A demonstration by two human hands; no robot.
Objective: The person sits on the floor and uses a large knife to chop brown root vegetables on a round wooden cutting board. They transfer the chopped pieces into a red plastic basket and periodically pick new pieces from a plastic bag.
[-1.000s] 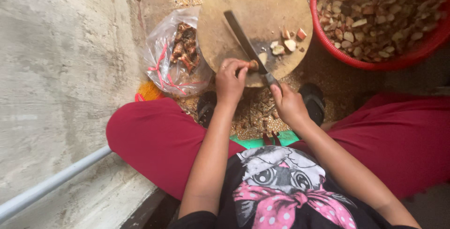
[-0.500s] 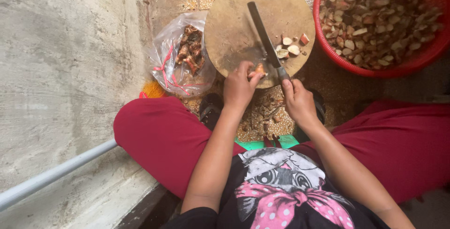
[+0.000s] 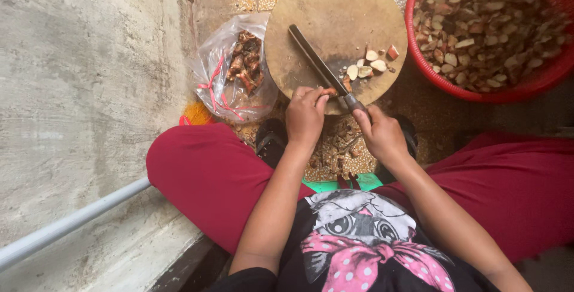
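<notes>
Two hands work: left [image 3: 306, 115] pinches a brown root piece [image 3: 329, 92], right [image 3: 382, 133] grips the knife [image 3: 323, 69].

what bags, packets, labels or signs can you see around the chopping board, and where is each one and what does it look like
Clear plastic bag: on the floor left of the round wooden chopping board, beside the concrete wall; crumpled, open, with red markings, holding reddish-brown root pieces.
Red plastic basket: right of the board; round, filled with cut brown and pale pieces.
No labels, signs or screens show.
</notes>
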